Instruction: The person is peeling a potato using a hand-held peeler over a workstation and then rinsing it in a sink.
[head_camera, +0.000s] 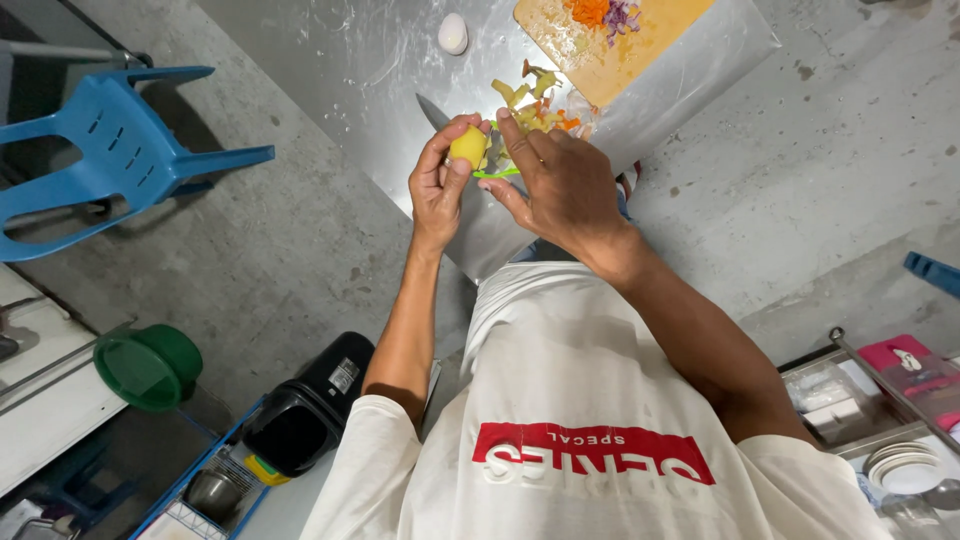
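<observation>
Head view, single frame, camera tilted steeply down over the person's own chest and arms.

Left hand (438, 185): raised over the near edge of the steel table (370, 60), fingers curled, thumb and fingertips pinching a small yellow peeled vegetable piece (467, 146), probably potato. Piece sits at the fingertips, its long axis roughly upright in frame, pointing away from the wrist.

Right hand (560, 180): just beside the left, fingers pressed together around a green-handled peeler (497, 172); only a short green strip shows below the fingers, blade hidden. Index finger extends toward the yellow piece. Peeler lies to the right of the piece, nearly touching it; actual contact cannot be told. Right hand is the tool hand and works across to the left; left hand is the holder and is in contact with the piece.

Directly beyond both hands, on the table: a heap of yellow, green and orange peelings (530, 100). A knife blade (433, 110) pokes out from behind the left hand, tip pointing away from the person. Farther off, a white egg-shaped object (453, 33) and a wooden cutting board (620, 45) bearing grated orange and purple vegetable.

Surroundings: blue plastic chair (110, 150) on the concrete floor to the left; green bowl (148, 366) and black bin (305, 405) lower left; stacked white plates (905, 465) lower right.
</observation>
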